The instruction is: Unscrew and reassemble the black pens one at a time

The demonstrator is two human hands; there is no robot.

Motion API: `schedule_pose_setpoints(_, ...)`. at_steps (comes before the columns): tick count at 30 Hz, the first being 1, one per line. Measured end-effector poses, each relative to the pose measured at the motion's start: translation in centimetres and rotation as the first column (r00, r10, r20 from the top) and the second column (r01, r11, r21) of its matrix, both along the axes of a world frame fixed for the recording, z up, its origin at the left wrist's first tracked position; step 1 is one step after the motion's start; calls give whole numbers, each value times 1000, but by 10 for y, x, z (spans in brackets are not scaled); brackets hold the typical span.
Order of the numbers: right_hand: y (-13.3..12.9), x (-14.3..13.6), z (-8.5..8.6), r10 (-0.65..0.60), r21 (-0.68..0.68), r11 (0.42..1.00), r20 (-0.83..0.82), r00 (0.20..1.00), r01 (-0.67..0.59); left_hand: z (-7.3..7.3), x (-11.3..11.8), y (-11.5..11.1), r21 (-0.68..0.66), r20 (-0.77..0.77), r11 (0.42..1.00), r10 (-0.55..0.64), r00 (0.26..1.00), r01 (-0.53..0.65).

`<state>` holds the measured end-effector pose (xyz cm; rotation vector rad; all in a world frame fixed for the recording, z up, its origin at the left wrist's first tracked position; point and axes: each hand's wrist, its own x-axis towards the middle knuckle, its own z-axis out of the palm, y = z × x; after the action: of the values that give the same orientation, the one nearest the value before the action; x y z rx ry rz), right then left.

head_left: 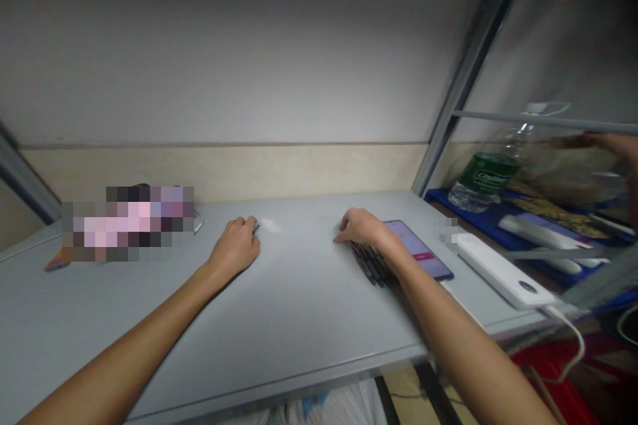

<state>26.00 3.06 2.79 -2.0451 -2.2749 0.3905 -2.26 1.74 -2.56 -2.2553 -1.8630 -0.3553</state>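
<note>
On the left half of the grey desk, my left hand rests with its fingers closed. A small dark pen-like object peeks out at its fingertips; most of it is hidden. My right hand is above the far end of a bundle of black pens lying side by side. Its fingers are bent, with thumb and forefinger a little apart and nothing visible between them. The right forearm partly covers the pens and a phone with a lit screen.
A white power bank with a cable lies at the desk's right edge. Blurred-out items are at the left. Beyond a metal post, a large water bottle stands on a blue surface. Another person's hand shows at far right.
</note>
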Motion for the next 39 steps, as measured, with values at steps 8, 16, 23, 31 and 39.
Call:
schedule_pose_setpoints(8, 3, 1, -9, -32, 37, 999, 35, 999, 30, 0, -2, 1, -20, -10, 999, 36, 999, -36)
schedule_pose_setpoints(16, 3, 1, -6, -67, 19, 998, 62, 996, 66, 2, 0, 0, -61, 24, 998, 27, 999, -25)
schedule_pose_setpoints(23, 5, 4, -7, -59, 1, 998, 70, 996, 59, 4, 3, -3, -13, 98, 999, -38, 994, 39)
schedule_pose_setpoints(31, 1, -3, -11, -6, 194, 981, -93, 996, 24, 10, 19, -15, 113, 354, 938, -347, 869, 329)
schedule_pose_setpoints(39, -19, -42, -22, 568, 268, 818, -516, 641, -509, 17, 41, -35, 181, 498, 842, -524, 690, 509)
